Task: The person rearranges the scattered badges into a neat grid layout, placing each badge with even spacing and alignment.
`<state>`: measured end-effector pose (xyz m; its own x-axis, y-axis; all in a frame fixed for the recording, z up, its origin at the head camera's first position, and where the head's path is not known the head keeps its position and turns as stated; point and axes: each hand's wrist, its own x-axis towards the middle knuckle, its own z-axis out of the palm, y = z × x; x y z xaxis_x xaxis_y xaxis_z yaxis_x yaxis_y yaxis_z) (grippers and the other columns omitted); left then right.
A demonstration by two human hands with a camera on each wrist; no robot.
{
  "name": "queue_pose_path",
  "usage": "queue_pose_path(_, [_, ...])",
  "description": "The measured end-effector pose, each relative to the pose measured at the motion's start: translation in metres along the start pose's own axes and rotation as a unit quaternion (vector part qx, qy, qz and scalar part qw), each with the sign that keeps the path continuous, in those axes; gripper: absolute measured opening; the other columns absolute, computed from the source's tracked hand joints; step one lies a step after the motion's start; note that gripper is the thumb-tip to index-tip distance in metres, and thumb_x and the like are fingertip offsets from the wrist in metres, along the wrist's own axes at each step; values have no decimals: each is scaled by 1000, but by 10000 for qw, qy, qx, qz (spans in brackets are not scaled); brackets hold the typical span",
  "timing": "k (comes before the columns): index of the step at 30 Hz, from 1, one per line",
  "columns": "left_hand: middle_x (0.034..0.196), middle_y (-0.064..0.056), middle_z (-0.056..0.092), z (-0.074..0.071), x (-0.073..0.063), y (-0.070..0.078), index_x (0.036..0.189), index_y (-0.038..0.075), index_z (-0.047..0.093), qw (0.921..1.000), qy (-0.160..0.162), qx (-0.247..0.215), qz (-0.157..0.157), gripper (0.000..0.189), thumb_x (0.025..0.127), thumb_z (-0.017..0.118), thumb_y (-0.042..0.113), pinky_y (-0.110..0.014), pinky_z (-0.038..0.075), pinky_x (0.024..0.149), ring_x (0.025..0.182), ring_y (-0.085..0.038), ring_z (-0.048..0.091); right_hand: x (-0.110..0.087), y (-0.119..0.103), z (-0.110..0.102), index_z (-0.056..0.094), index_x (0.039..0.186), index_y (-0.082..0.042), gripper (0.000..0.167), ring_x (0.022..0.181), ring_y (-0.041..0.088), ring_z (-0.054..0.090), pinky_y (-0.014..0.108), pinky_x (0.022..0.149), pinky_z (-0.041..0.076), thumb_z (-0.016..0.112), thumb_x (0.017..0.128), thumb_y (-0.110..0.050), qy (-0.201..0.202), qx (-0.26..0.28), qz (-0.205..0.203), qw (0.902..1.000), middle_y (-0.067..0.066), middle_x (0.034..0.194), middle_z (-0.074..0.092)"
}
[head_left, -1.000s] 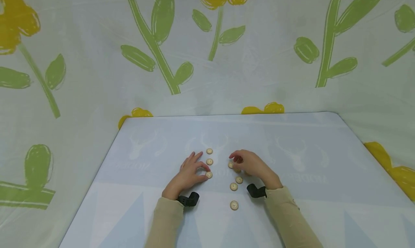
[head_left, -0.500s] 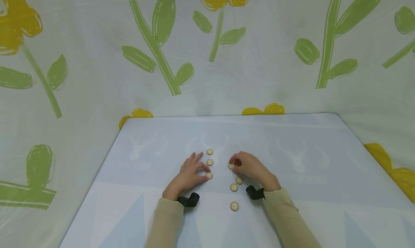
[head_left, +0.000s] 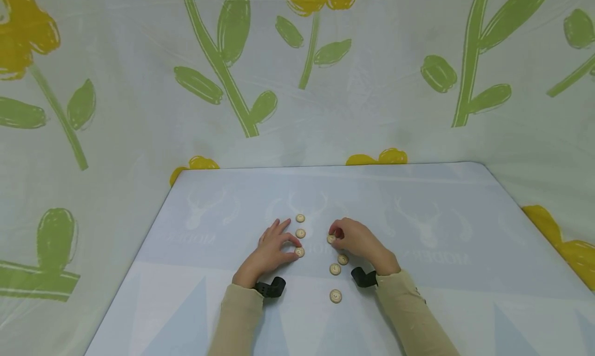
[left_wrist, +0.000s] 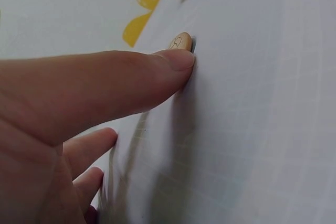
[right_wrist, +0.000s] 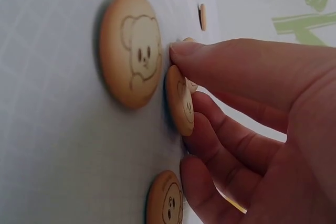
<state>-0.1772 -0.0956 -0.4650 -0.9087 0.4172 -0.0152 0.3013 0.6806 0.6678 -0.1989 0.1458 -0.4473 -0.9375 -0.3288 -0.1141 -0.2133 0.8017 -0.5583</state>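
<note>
In the head view my left hand (head_left: 269,250) pinches a round tan cookie (head_left: 299,252) between thumb and forefinger, on the table; its other fingers spread out. The left wrist view shows that cookie (left_wrist: 181,40) partly behind the thumb. My right hand (head_left: 360,242) pinches another cookie (head_left: 331,239) at its fingertips, mostly hidden by the thumb in the right wrist view. Close under that hand lies a cookie (right_wrist: 179,100) printed with a bear face, beside a larger-looking one (right_wrist: 130,51). One more cookie (right_wrist: 167,200) sits by the curled fingers.
Beyond the left hand two cookies (head_left: 300,233) line up away from me. Nearer the person, two others (head_left: 335,269) lie between the forearms. The pale blue table (head_left: 162,304) ends at a flower-patterned cloth (head_left: 395,97). Each wrist wears a black camera band (head_left: 271,287).
My right hand has shifted slightly left and its fingers have closed in on the cookie at their tips. The left hand keeps its place on its cookie.
</note>
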Motion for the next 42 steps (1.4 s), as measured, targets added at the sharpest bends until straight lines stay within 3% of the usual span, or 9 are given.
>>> queue_pose_path(22, [146, -5, 22, 2, 1, -2, 86, 28, 61, 10000, 0, 83, -25, 13, 76, 69, 26, -52, 2, 103, 135, -27, 3, -1, 2, 0, 59, 88, -17, 16, 66, 13, 45, 28, 60, 39, 68, 75, -11, -31, 104, -349, 9993, -6, 71, 50])
queue_pose_path(42, [145, -7, 22, 2, 2, -2, 87, 26, 62, 9999, -1, 115, 10, 13, 76, 69, 25, -51, 2, 103, 135, -28, 3, -1, 8, -2, 59, 93, -19, 15, 68, 13, 48, 29, 60, 41, 64, 79, -15, -173, 884, -77, 9959, -5, 76, 55])
